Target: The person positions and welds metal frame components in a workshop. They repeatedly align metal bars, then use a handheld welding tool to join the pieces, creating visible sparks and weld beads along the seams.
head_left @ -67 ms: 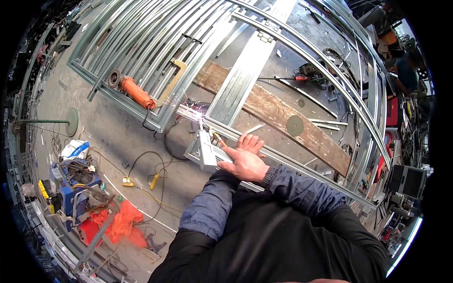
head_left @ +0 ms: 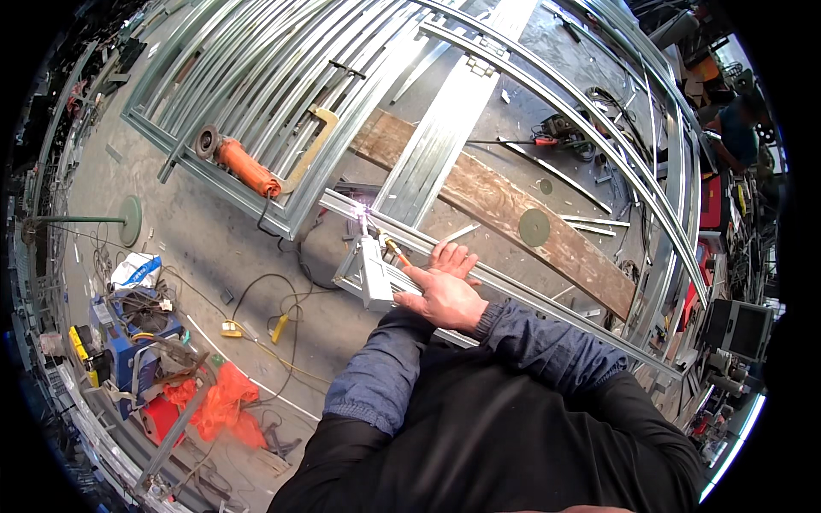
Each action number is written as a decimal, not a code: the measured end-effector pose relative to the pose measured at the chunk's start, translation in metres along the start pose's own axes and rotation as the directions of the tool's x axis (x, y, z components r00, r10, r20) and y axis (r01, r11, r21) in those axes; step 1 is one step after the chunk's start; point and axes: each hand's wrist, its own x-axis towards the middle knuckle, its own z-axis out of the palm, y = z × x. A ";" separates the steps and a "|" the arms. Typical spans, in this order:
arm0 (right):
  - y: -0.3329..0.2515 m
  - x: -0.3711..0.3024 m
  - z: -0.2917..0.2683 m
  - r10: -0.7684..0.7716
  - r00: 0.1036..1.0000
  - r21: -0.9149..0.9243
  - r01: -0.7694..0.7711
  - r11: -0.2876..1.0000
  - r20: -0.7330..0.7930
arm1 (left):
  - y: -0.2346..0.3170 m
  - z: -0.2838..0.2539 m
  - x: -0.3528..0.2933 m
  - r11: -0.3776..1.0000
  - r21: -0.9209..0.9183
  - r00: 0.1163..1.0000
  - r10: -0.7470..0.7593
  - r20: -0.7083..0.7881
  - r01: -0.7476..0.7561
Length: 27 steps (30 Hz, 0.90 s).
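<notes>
Far left, a green disc (head_left: 130, 222) stands on a green stick. Below it, a blue machine (head_left: 128, 355) sits near the floor's left edge, with wires on top. A wide stretch of grey floor (head_left: 171, 224) lies between the machine and the barred metal frame (head_left: 224, 196). An orange grinder (head_left: 248, 168) rests on the frame's near edge, left of its corner, and a tan clamp (head_left: 326, 128) is just right of it. Past that corner, a bright spark (head_left: 363, 209) glows near the left end of a long metal rail (head_left: 530, 295). A pale box-shaped piece (head_left: 375, 278) is just below the spark, beside a thin orange handle (head_left: 397, 250). The left hand is mostly hidden, so I can't tell what its fingers do. The right hand (head_left: 451, 301) reaches left beside the box and handle; I can't tell if its fingers grip. More fingers (head_left: 451, 254) lie by the rail; whose, I can't tell. Behind, a brown plank (head_left: 479, 190) slants across the floor, with gaps on both sides.
</notes>
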 end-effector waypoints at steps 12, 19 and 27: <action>0.010 -0.005 0.008 -0.057 0.995 -0.074 0.051 0.996 -0.087 | -0.001 0.007 -0.002 0.999 0.036 0.999 -0.033 0.029 0.032; 0.009 -0.009 0.004 -0.019 0.998 0.043 0.021 0.999 -0.057 | 0.000 0.007 -0.002 0.998 0.007 0.996 -0.064 0.068 0.064; 0.010 -0.012 0.000 -0.059 0.996 -0.052 0.056 0.997 -0.066 | -0.003 0.028 -0.024 0.966 -0.202 0.986 -0.166 -0.009 0.160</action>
